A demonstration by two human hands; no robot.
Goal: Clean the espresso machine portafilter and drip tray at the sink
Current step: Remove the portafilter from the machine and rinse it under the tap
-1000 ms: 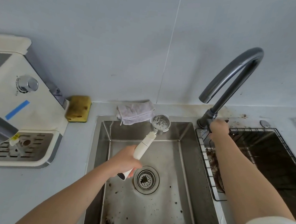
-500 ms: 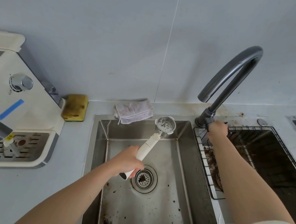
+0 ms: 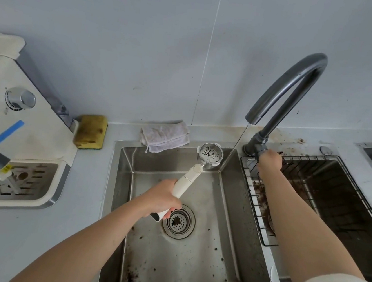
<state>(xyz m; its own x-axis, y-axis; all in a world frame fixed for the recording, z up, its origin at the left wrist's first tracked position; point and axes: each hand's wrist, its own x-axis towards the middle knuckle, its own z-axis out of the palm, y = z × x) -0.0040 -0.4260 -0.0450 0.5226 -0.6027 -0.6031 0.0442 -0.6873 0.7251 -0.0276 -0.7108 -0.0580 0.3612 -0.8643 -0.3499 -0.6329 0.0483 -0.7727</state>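
Note:
My left hand (image 3: 162,199) grips the white handle of the portafilter (image 3: 210,155) over the steel sink (image 3: 192,245). Its metal basket points up, flecked with dark coffee grounds, and sits just left of a thin water stream (image 3: 237,144). That stream falls from the curved grey faucet (image 3: 287,87). My right hand (image 3: 269,160) holds the faucet lever at the faucet's base. The drip tray (image 3: 15,180) sits in the white espresso machine (image 3: 21,128) on the left counter.
A yellow sponge (image 3: 90,131) and a folded grey cloth (image 3: 165,135) lie behind the sink. A black wire rack (image 3: 326,197) spans the stained right basin. The drain strainer (image 3: 179,221) holds grounds, and grounds speckle the sink floor.
Water now runs from the faucet in a thin stream. My left hand has carried the portafilter basket rightward, close to the stream. My right hand stays at the faucet base.

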